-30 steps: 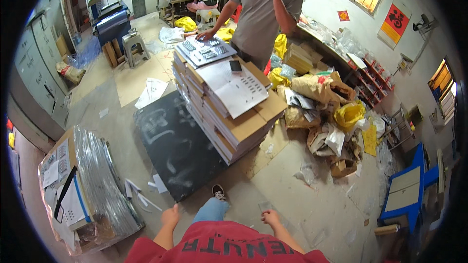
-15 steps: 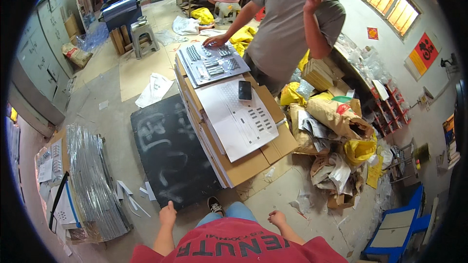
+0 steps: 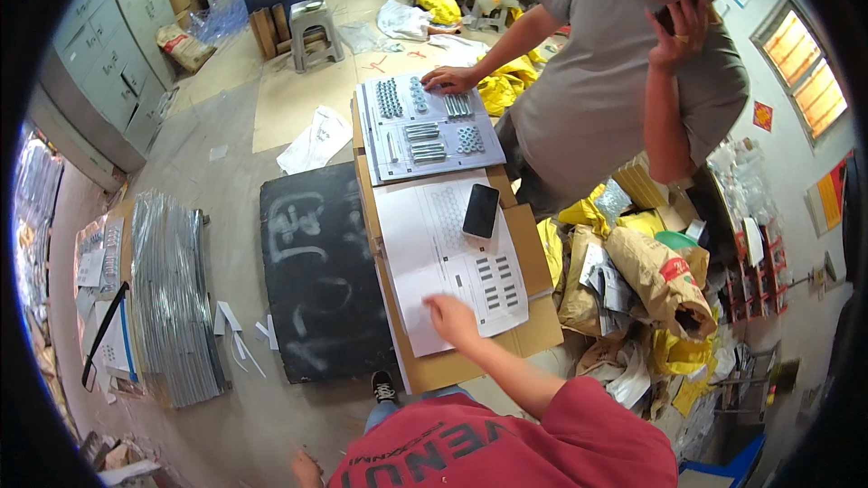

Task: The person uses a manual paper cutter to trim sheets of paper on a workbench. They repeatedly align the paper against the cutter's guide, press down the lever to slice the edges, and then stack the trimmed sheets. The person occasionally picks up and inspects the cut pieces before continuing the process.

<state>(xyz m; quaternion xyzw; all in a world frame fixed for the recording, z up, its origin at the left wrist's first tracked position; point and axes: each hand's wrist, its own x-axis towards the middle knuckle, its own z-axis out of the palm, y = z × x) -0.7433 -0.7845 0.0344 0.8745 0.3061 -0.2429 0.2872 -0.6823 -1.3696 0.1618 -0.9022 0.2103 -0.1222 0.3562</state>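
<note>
My right hand (image 3: 452, 319) is over the near part of a white printed sheet (image 3: 425, 258), its fingers loosely bent and apart, holding nothing I can see. Whether it touches the paper, I cannot tell. At the lower edge is my left hand (image 3: 307, 468), low beside my body, its fingers partly hidden and smeared. A black phone (image 3: 481, 211) lies on the sheet. Beyond it, a packed board (image 3: 372, 146) carries rows of bolts (image 3: 423, 131), nuts (image 3: 389, 99) and washers (image 3: 469, 139). Sheet and board rest on a stack of cardboard (image 3: 533, 321).
Across the stack, another person (image 3: 624, 81) rests a hand on the board and holds a phone to the ear. A black board (image 3: 316, 289) lies left of the stack. Plastic-wrapped panels (image 3: 176, 298) stand farther left. Paper sacks (image 3: 655, 276) crowd the right side.
My right hand has moved from beside my body to over the printed sheet. My left hand has dropped toward the lower edge. The view has shifted closer to the stack.
</note>
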